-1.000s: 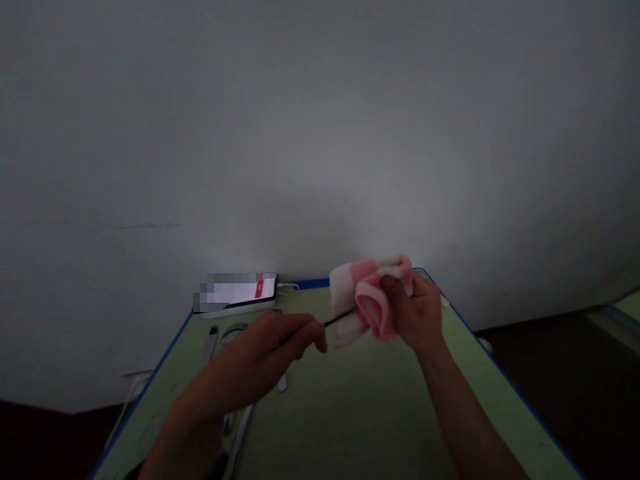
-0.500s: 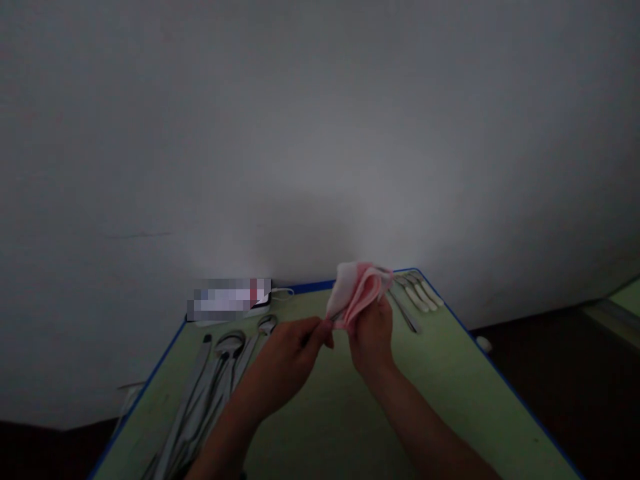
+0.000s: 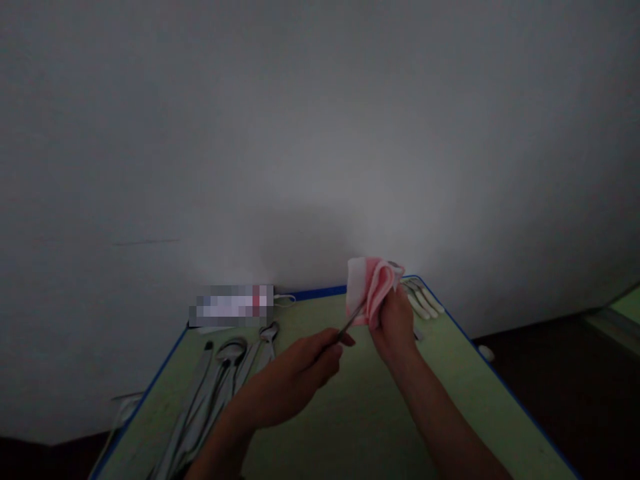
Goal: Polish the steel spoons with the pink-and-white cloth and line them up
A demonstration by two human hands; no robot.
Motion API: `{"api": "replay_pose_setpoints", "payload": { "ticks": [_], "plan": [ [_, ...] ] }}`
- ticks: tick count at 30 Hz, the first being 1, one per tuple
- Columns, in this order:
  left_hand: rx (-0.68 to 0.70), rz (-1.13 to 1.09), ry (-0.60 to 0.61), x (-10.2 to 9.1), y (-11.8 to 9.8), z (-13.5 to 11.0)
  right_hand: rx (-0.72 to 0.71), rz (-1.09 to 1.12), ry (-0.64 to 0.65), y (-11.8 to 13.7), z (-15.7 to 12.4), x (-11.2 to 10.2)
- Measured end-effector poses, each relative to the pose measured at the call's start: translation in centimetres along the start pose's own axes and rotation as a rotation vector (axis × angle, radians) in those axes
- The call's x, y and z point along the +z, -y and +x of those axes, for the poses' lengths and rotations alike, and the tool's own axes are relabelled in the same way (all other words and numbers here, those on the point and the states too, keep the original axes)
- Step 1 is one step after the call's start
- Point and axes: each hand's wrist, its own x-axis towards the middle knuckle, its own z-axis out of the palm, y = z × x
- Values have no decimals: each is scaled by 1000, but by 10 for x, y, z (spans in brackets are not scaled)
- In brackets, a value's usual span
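My right hand [image 3: 395,325] is closed round a bunched pink and white cloth [image 3: 370,288], held above the far part of a green table [image 3: 360,413]. My left hand [image 3: 305,367] pinches the handle of a thin metal utensil [image 3: 351,321]. Its far end goes into the folds of the cloth and is hidden there. The picture is dim.
Several metal spoons and other utensils [image 3: 220,373] lie in a row on the table's left side. A few white-handled utensils [image 3: 423,300] lie at the far right corner. A phone [image 3: 233,305] with a white cable rests at the far left edge, against the grey wall.
Both hands moved left and close together, then apart again. The left hand has drawn the utensil back out of the cloth, which now sits a little to the right.
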Motion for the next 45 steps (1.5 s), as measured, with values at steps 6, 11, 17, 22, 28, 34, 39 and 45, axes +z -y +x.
{"api": "replay_pose_setpoints", "payload": {
  "ticks": [6,11,17,22,28,34,39,45],
  "plan": [
    [7,-17,129,14,18,2,3,4,67,-6,22,-24],
    [-57,-8,27,66,57,11,133,-217,194,-43,17,-52],
    [-116,60,-123,97,72,-8,263,-163,162,-86,-12,-82],
    [-192,150,-173,106,78,-11,305,-88,167,-97,-18,-90],
    [-46,100,-38,105,80,-15,314,-30,222,-101,-5,-89],
    [88,-89,30,103,79,-26,286,-15,176,-101,-4,-92],
    [77,-114,-81,107,84,-20,287,-24,124,-104,-21,-86],
    [0,-127,-169,107,83,-13,326,-94,211,-112,-43,-69]
  ]
}}
